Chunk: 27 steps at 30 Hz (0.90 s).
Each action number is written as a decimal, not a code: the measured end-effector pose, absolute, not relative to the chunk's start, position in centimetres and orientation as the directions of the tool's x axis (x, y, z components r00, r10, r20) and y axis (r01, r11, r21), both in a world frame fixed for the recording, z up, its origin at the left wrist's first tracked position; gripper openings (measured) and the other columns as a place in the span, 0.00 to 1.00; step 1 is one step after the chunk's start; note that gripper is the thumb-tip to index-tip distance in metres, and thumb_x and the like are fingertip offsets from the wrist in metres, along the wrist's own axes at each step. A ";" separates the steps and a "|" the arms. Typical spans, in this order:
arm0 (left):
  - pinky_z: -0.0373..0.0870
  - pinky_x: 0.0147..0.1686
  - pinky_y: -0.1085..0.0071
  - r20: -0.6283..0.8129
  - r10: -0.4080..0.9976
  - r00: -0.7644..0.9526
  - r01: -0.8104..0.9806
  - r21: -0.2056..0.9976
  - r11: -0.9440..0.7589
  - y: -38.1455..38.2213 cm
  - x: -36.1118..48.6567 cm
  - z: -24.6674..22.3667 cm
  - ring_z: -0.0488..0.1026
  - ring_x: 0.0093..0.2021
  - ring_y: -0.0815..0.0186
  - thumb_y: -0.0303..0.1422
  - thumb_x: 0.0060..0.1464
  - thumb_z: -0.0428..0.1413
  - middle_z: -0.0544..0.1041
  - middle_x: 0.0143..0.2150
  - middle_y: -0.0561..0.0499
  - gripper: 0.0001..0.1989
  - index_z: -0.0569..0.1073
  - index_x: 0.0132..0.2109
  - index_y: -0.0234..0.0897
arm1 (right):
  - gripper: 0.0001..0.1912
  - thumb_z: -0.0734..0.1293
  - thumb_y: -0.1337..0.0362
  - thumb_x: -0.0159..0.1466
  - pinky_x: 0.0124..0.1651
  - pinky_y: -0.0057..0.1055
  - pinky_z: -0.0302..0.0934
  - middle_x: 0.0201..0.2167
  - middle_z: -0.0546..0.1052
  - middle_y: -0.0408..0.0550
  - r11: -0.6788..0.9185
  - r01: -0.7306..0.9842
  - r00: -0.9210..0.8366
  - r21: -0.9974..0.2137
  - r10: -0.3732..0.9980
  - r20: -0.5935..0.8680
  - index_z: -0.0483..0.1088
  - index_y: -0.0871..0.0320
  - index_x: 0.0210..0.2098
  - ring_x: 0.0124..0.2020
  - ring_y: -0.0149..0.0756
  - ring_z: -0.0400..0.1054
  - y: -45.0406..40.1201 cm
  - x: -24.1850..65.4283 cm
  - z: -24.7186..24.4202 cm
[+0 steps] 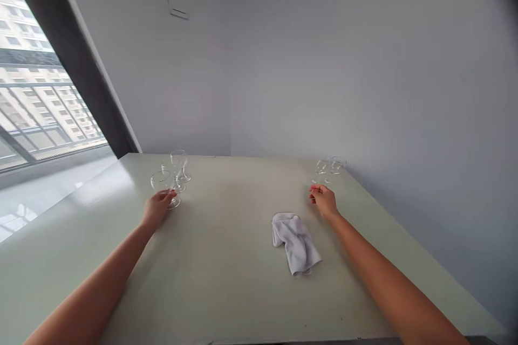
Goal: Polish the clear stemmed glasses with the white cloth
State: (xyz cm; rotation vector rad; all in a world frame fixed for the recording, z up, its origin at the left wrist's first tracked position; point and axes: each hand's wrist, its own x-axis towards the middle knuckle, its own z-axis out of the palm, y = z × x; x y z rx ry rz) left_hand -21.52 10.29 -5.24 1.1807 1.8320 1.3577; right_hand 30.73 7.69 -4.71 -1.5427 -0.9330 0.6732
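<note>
On the left of the table, my left hand [159, 207] has its fingers closed round the stem of the nearest stemmed glass [161, 179], which stands upright. Two more clear stemmed glasses stand just behind it, the rear one [178, 158] being the farthest. Over on the right, my right hand [324, 201] is closed with fingertips pinched together, just in front of two clear glasses [321, 167]. Whether anything thin is between those fingertips is not clear. A crumpled pale grey cloth [297, 245] lies on the table, left of my right forearm.
The pale, glossy table [226, 259] reaches back to grey walls, with its right edge along one wall. A window [40, 75] with a dark frame is at the left. A switch plate [178, 6] is on the wall.
</note>
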 end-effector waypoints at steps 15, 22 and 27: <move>0.62 0.31 0.71 0.145 0.628 -0.765 0.320 0.931 0.174 4.8 -20.5 -3.5 0.65 0.33 0.68 0.28 0.40 0.50 0.67 0.40 0.49 0.17 0.66 0.42 0.40 | 0.09 0.66 0.68 0.47 0.16 0.19 0.58 0.22 0.66 0.39 -0.103 0.088 0.651 -0.991 0.758 -0.021 0.60 0.57 0.26 0.17 0.24 0.61 15.1 32.4 -5.3; 0.61 0.27 0.73 0.221 0.889 -0.401 0.296 0.950 -0.102 1.6 -12.9 -1.8 0.60 0.25 0.72 0.33 0.45 0.52 0.68 0.37 0.52 0.11 0.69 0.40 0.41 | 0.11 0.69 0.64 0.45 0.20 0.24 0.62 0.26 0.72 0.44 0.033 0.140 0.339 -0.990 0.937 0.079 0.69 0.60 0.30 0.20 0.27 0.65 12.4 22.2 -3.1; 0.64 0.31 0.71 0.249 0.967 -0.056 0.292 0.930 -0.222 0.2 -6.6 -0.5 0.63 0.29 0.70 0.40 0.45 0.56 0.70 0.44 0.49 0.16 0.72 0.44 0.45 | 0.18 0.65 0.60 0.53 0.17 0.25 0.59 0.28 0.74 0.45 0.232 0.129 -0.254 -0.964 0.948 0.194 0.67 0.57 0.43 0.20 0.29 0.64 5.8 10.3 0.0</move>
